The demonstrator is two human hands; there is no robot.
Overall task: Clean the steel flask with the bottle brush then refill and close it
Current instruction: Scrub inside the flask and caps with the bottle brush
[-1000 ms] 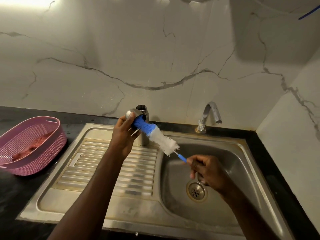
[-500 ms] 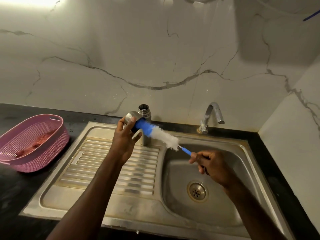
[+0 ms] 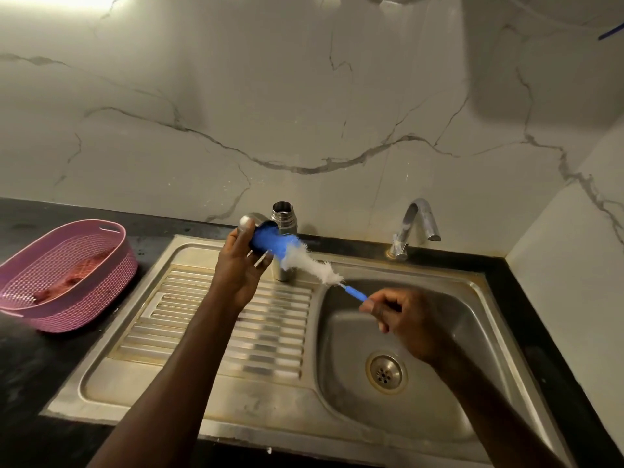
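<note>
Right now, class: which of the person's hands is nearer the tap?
Right. The right hand is over the basin, below the tap; the left hand is across the drainboard.

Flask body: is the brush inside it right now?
No: the flask stands open on the drainboard, while the brush is pushed into the steel cap held in the left hand.

flask [image 3: 283, 220]: brushed steel | basket [image 3: 111, 265]: matt plastic | wall [image 3: 304, 113]: glossy marble
</note>
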